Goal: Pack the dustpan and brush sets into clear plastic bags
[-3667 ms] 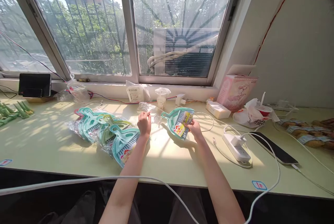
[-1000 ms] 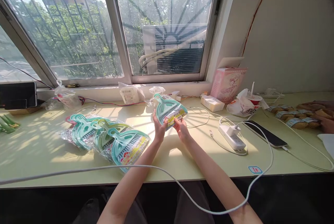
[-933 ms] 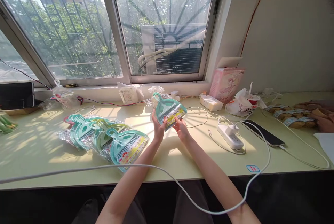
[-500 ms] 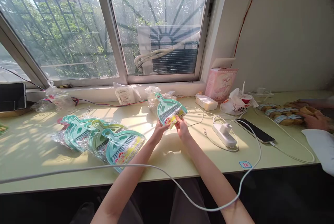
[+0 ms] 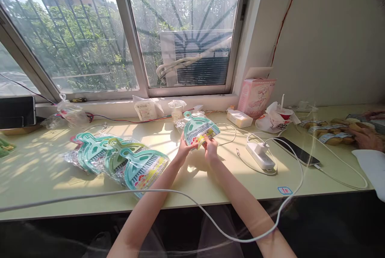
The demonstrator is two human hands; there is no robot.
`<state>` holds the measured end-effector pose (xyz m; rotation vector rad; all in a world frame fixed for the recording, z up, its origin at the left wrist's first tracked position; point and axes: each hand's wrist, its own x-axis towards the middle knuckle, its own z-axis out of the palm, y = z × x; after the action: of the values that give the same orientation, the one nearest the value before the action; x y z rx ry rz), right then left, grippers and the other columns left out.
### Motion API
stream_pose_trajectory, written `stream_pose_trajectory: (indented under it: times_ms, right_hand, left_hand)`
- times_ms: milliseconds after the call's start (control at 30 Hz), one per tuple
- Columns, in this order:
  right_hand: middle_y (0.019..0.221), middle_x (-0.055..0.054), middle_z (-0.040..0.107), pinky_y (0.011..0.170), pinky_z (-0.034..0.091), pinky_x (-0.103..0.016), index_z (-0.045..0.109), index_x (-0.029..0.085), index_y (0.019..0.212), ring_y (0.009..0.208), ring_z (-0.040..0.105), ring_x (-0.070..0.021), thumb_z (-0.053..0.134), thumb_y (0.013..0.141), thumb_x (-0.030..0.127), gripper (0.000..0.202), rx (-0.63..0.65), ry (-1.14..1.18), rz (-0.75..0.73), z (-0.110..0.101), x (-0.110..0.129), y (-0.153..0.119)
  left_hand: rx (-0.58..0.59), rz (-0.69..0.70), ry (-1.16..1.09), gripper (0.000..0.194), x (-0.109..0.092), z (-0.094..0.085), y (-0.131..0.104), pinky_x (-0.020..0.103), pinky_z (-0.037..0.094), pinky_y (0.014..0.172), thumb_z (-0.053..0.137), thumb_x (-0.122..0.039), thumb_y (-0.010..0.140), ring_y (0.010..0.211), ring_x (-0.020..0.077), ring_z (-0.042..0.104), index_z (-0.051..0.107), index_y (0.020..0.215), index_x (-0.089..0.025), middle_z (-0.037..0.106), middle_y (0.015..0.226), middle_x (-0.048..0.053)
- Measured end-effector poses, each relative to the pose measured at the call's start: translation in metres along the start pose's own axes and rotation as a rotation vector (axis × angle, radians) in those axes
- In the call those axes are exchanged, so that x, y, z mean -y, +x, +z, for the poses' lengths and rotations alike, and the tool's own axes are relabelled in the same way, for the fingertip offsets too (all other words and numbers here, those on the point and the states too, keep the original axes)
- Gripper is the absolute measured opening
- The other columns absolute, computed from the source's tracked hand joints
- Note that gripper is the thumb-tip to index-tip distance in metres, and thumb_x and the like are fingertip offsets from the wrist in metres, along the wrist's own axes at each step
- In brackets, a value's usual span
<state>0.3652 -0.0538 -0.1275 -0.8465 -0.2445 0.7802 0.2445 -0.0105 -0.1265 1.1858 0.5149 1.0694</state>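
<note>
Both hands hold one small teal dustpan-and-brush set in clear wrap, tilted above the table, its handle toward the window. My left hand grips its lower left corner, closed on it. My right hand pinches the lower edge by the yellow label. To the left on the table lies an overlapping row of similar wrapped sets; the nearest teal one is close to my left forearm, with a green one and another teal one behind it.
A white cable loops in front of my forearms. On the right are a power strip, a phone, a pink box and a wrapped cup. Another person's hand is at wrapped brown items far right.
The held set has turned slightly and its handle has shifted a little right. Both hands still grip it. The other person's hand at the far right has moved slightly.
</note>
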Motion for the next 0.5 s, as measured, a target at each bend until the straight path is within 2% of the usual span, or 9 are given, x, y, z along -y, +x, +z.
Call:
stream_pose_trajectory:
  times_ms: [100,200,333,500]
  right_hand:
    - [0.093,-0.005,0.078,0.093,0.066,-0.038,0.064,0.024,0.090,0.105,0.077,-0.0251,0.084,0.080,0.041,0.028,0.003,-0.008,0.022,0.003,0.000,-0.005]
    - [0.095,-0.005,0.078,0.097,0.065,-0.038,0.065,0.024,0.091,0.107,0.076,-0.0245,0.083,0.081,0.036,0.024,-0.012,-0.012,0.033,0.004,0.002,-0.007]
    - [0.093,-0.006,0.078,0.095,0.066,-0.039,0.065,0.023,0.090,0.105,0.077,-0.0252,0.086,0.078,0.032,0.025,0.021,-0.027,0.051,0.001,0.002,-0.004]
    - [0.087,-0.005,0.079,0.082,0.068,-0.034,0.067,0.022,0.087,0.093,0.079,-0.0237,0.091,0.070,0.028,0.030,0.084,-0.020,0.063,-0.002,-0.004,-0.003]
  left_hand:
    - [-0.188,0.002,0.014,0.122,0.008,0.002,0.003,0.056,0.052,0.115,0.097,-0.028,0.065,0.131,0.0357,0.067,0.028,0.165,-0.025,0.070,0.139,0.017]
    - [-0.272,-0.010,0.012,0.108,0.011,0.006,0.003,0.056,0.057,0.109,0.087,-0.031,0.080,0.122,0.0337,0.073,0.022,0.166,-0.024,0.073,0.134,0.017]
    - [-0.280,0.069,0.030,0.085,0.013,0.009,-0.001,0.049,0.060,0.104,0.074,-0.032,0.091,0.121,0.0310,0.073,0.030,0.162,-0.022,0.072,0.135,0.017]
    - [-0.411,0.084,0.110,0.063,0.015,0.007,-0.003,0.047,0.060,0.102,0.065,-0.031,0.096,0.115,0.0293,0.075,0.040,0.153,-0.019,0.074,0.126,0.015]
